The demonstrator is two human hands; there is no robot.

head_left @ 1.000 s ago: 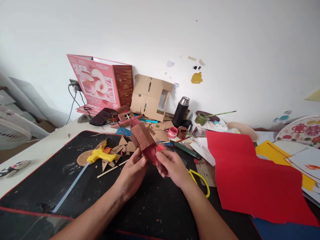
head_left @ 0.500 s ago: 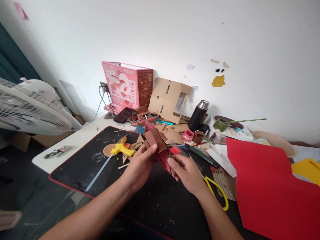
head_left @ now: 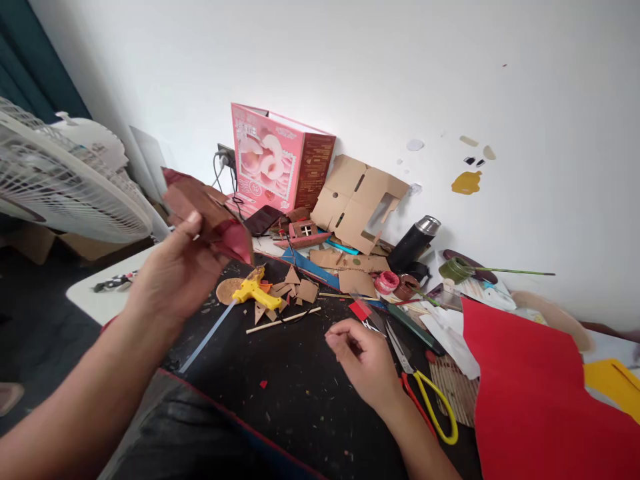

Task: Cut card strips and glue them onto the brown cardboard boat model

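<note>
My left hand [head_left: 183,267] is raised at the left, thumb and fingers closed around a cardboard boat [head_left: 210,217] painted brown and dark red. The boat is tilted, with its pointed dark red end toward the right. Over the black mat [head_left: 300,407], my right hand [head_left: 363,357] has its fingers curled in, and nothing shows in them. Just right of this hand lie scissors [head_left: 417,377] with yellow and red handles. A yellow glue gun [head_left: 255,293] lies on the mat between my hands, near several cardboard scraps [head_left: 306,291].
A second small boat [head_left: 303,233] sits behind the scraps. Paint jars [head_left: 387,283], a black thermos [head_left: 415,241] and a pink box [head_left: 273,157] line the back. Red sheet material [head_left: 530,387] covers the right side. A white fan [head_left: 75,180] stands at the left.
My left hand has carried the boat up and to the left, away from my right hand. My right hand has let go of it and stays low over the mat. The view has shifted.
</note>
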